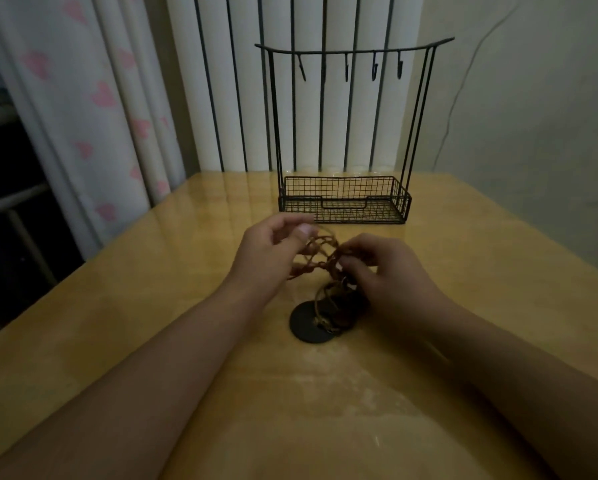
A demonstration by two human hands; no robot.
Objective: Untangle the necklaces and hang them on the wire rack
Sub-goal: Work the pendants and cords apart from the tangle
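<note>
Where the curtain with pink hearts hangs at far left, a yellow bench begins. Left hand: fingers curled, pinching loops of the tangled brown necklaces, lifted above the bench. Black disc: flat on the bench beneath the cords. Right hand: pinching the same tangle. Wire rack: upright behind, hooks bare.

Wood table, heart curtain at left, striped wall behind
</note>
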